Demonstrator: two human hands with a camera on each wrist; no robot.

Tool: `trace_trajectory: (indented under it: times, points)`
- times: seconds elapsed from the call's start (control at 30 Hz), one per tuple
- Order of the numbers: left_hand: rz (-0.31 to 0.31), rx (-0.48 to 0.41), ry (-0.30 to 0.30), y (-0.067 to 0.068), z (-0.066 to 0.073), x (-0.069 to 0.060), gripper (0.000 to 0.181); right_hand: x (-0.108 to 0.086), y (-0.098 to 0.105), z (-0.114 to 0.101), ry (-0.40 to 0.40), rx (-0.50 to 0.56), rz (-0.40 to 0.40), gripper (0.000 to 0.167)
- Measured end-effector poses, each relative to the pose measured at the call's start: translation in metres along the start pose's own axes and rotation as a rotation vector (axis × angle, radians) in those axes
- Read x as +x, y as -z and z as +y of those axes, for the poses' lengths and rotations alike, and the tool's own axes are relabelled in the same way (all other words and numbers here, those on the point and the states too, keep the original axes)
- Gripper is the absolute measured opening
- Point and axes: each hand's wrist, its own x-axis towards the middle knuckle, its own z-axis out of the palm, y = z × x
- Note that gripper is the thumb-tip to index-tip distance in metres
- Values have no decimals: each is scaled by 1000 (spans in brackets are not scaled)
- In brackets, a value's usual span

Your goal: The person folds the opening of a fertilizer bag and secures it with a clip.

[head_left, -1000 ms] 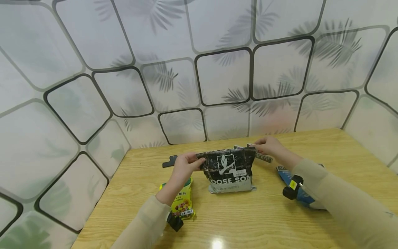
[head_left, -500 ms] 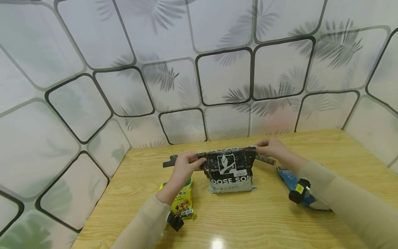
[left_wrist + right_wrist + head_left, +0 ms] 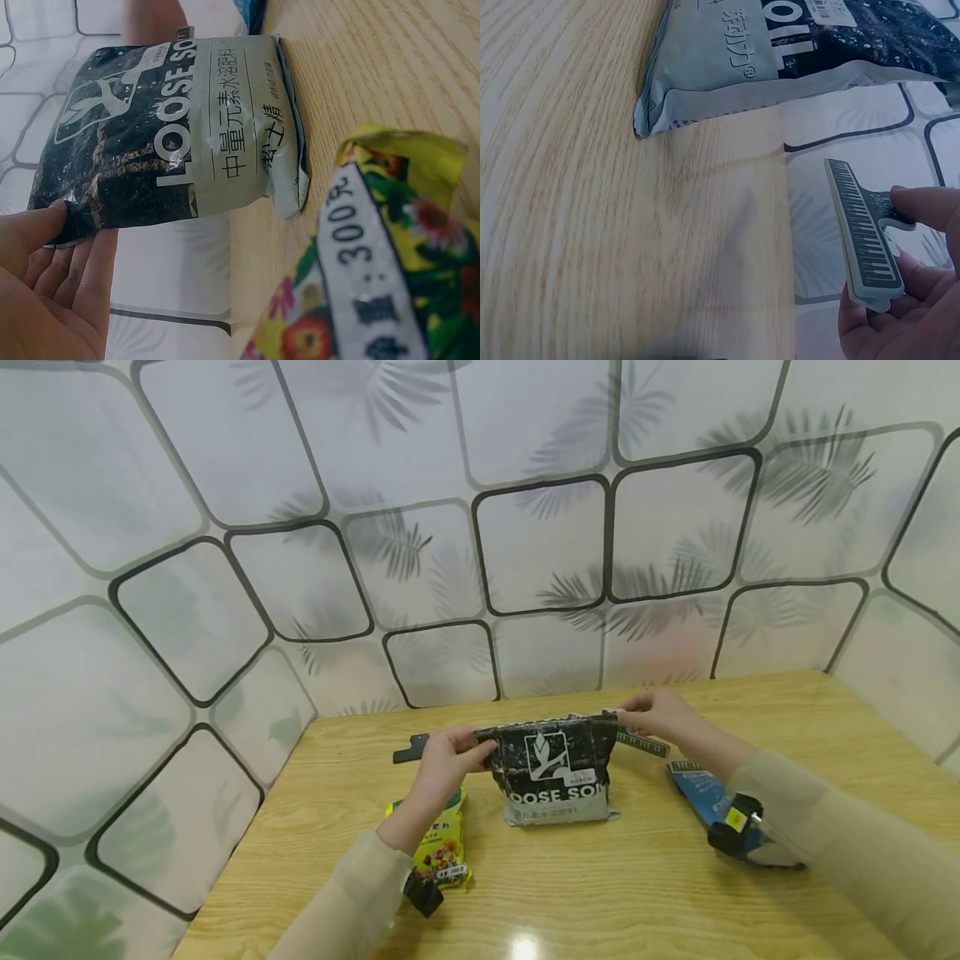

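A black and grey soil bag [image 3: 558, 768], printed "LOOSE SOIL", stands upright on the wooden table in the head view. My left hand [image 3: 450, 756] pinches its top left corner, thumb in front and fingers behind, as the left wrist view also shows. In my right hand [image 3: 660, 717] is a bag clip [image 3: 866, 232] with a piano-key pattern, pinched by its handle. The right wrist view shows this clip apart from the bag. From the head, the clip's patterned bar [image 3: 643, 744] sticks out beside the bag's top right corner.
A yellow flower-printed packet [image 3: 442, 847] lies under my left forearm. Beneath the right wrist is a blue bag [image 3: 701, 797] with a patterned strip across its top. A dark clip-shaped piece [image 3: 408, 749] lies behind my left hand. A patterned wall covering [image 3: 540, 543] rises behind the table.
My right hand has shifted slightly to the right, taking the bag clip with it. The left hand and the soil bag have stayed in place.
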Motion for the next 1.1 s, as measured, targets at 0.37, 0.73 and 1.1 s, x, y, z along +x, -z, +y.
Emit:
trace_trajectory:
  times: [0.37, 0.73, 1.1]
  points:
    - [-3, -4, 7, -1, 0, 0, 56, -4, 4, -7, 41, -49, 36, 43]
    - [-2, 5, 16, 0, 3, 0, 46, -8, 7, -15, 54, -57, 19, 42]
    - [-9, 10, 11, 1, 5, -1, 51, -12, 11, -26, 65, -39, 4, 40]
